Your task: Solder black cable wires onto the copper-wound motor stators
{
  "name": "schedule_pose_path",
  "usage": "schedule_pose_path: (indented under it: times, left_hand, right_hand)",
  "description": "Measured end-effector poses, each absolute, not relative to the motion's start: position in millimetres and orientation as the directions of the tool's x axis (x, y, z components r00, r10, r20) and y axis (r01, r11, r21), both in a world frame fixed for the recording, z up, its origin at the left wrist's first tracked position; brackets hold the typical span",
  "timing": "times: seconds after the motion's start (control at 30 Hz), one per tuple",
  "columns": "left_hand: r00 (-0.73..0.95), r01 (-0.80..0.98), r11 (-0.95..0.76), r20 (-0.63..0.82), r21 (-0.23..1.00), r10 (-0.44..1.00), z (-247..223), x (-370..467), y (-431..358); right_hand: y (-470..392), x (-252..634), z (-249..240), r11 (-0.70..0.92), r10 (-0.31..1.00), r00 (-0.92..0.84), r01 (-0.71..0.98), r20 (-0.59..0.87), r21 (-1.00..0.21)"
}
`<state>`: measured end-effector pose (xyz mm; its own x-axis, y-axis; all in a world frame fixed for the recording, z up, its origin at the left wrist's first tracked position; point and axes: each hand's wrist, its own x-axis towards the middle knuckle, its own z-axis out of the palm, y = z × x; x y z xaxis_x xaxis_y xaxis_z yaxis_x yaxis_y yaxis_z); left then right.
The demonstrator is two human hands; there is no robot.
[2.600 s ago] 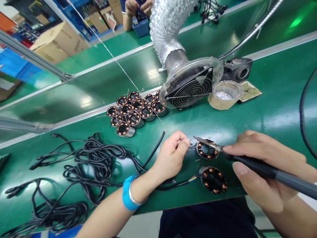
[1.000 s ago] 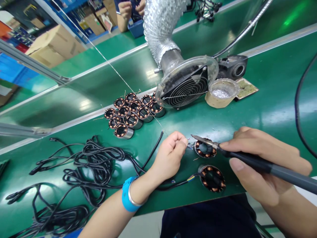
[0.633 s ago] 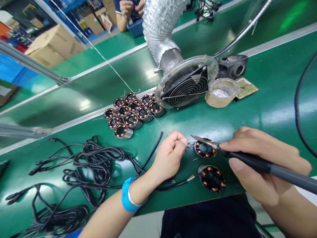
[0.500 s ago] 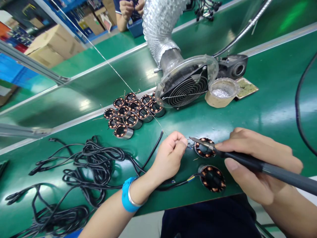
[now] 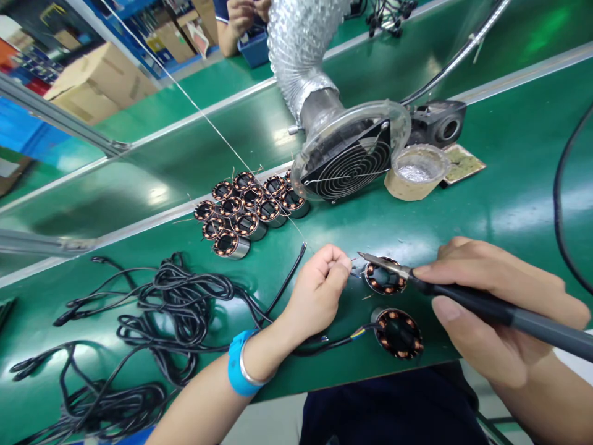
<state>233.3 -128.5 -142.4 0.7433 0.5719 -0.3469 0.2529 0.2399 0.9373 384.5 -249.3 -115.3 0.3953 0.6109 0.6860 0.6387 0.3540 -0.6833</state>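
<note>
My left hand (image 5: 322,287) is closed in a pinch on a thin solder wire (image 5: 217,133), which runs down from the upper left. Fine lead ends (image 5: 356,272) show just past its fingertips; which of them are gripped I cannot tell. In my right hand (image 5: 491,303) is a soldering iron (image 5: 467,303), its tip pointing left, a little apart from the left fingertips. Under the iron sits a copper-wound motor stator (image 5: 384,281). Nearer me lies a second stator (image 5: 398,334), with a black cable (image 5: 336,344) and its coloured wires leading to it.
Several stators (image 5: 248,225) stand grouped at the back. Black cables (image 5: 185,296) lie coiled on the left. A fume extractor (image 5: 352,161) with a foil duct (image 5: 303,55) overhangs the bench, beside a round pot (image 5: 414,176) and an iron stand (image 5: 438,123). Another person's hands (image 5: 243,15) work beyond.
My right hand has drawn the soldering iron slightly to the right, so its tip is farther from the left fingertips. The left hand stays almost still.
</note>
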Motion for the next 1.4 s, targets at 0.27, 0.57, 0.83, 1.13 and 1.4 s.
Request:
schedule_pose_path:
  times: [0.27,0.57,0.83,1.13,1.4]
  left_hand:
    - [0.742,0.251,0.244,-0.348,0.937,0.573,-142,234,-129]
    - [0.739,0.251,0.255,-0.355,0.934,0.573,-142,235,-128]
    - [0.755,0.241,0.306,-0.376,0.921,0.537,-138,234,-129]
    - [0.880,0.275,0.159,-0.314,0.948,0.356,-129,226,-122]
    - [0.878,0.322,-0.098,-0.259,0.942,0.403,-120,226,-116]
  right_hand:
    - [-250,383,-113,0.326,0.622,0.407,0.642,0.669,-0.694]
    - [-250,385,-112,0.331,0.592,0.401,0.670,0.699,-0.665]
    - [-248,391,-131,0.379,0.519,0.386,0.696,0.763,-0.610]
    - [-227,386,-125,0.350,0.769,0.145,0.720,0.623,-0.599]
    - [-233,390,-131,0.318,0.775,0.133,0.762,0.618,-0.564]
